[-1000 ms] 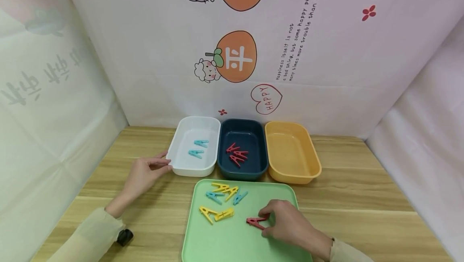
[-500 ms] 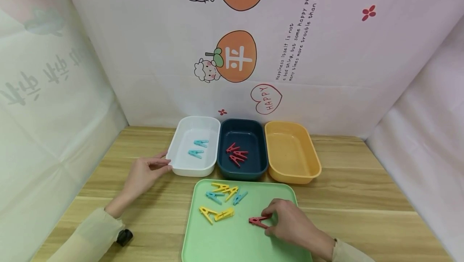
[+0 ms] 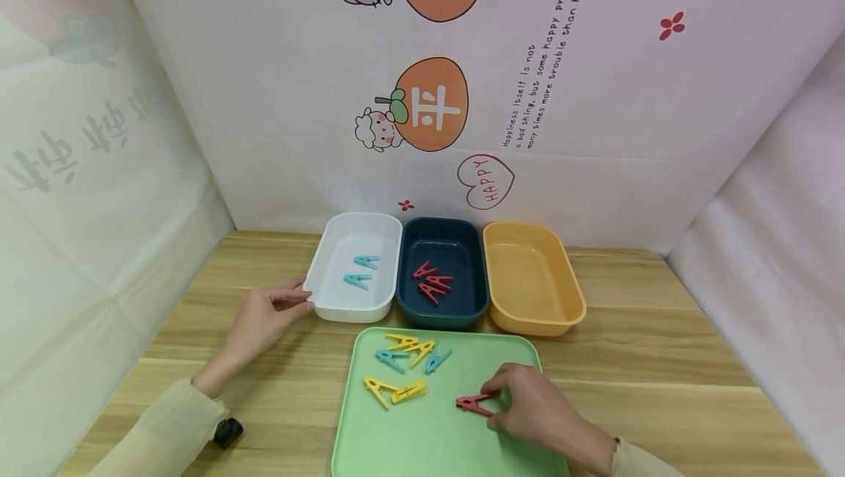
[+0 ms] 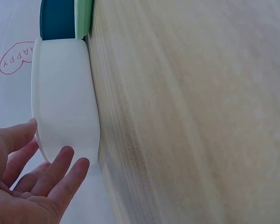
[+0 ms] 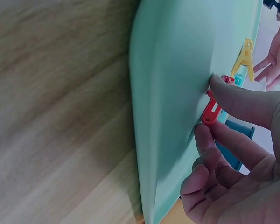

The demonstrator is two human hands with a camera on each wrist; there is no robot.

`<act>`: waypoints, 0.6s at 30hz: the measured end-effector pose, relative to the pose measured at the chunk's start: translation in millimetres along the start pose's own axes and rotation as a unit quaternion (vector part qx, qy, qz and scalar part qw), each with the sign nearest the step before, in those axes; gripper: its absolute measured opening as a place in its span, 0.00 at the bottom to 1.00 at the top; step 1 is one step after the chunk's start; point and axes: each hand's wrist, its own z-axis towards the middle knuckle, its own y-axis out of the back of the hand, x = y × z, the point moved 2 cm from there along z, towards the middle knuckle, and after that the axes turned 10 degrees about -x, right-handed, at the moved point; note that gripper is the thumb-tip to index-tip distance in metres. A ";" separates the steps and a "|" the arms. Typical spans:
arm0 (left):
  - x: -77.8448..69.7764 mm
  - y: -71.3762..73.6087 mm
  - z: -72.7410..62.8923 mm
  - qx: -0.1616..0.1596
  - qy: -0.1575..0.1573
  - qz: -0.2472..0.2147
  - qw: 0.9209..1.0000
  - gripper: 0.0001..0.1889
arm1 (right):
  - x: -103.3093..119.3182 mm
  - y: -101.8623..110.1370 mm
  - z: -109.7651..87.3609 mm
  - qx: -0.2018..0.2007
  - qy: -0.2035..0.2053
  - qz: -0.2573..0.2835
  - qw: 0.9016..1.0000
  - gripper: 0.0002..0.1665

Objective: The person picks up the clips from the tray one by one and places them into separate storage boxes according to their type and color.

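Red clothespin (image 3: pixel 472 404), pinched in the right hand (image 3: pixel 538 407), seems mid-pickup, next needing a lift toward eleven o'clock; left hand (image 3: pixel 262 321), fingers relaxed, touches the white tub (image 3: pixel 353 312).

The red clothespin (image 3: pixel 467 403), a slim A-shaped plastic clip, lies on its side at the green tray (image 3: pixel 422 451) (whether it touches the surface is hard to tell). In the head view its narrow end points left, and its spread legs are pinched between thumb and finger of the right hand (image 3: pixel 538 411). The white bin (image 3: pixel 353 314), a rounded rectangle, stands upright and open-topped on the tabletop (image 3: pixel 627 359), two light blue clothespins (image 3: pixel 357 281) lying apart inside; the left hand (image 3: pixel 264 319) touches its near left corner.
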 end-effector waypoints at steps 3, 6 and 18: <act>0.3 0.0 0.3 0.000 0.002 -0.001 1.000 0.10 | -0.9 0.1 -0.5 -0.003 0.005 0.001 1.000 0.20; 0.0 0.2 0.5 0.000 0.002 0.000 1.000 0.10 | -1.0 0.3 -0.9 -0.008 0.008 0.001 1.000 0.20; -1.4 0.6 -0.8 0.006 0.009 -0.003 1.000 0.09 | -3.9 0.1 -3.3 -0.029 -0.010 0.001 1.000 0.18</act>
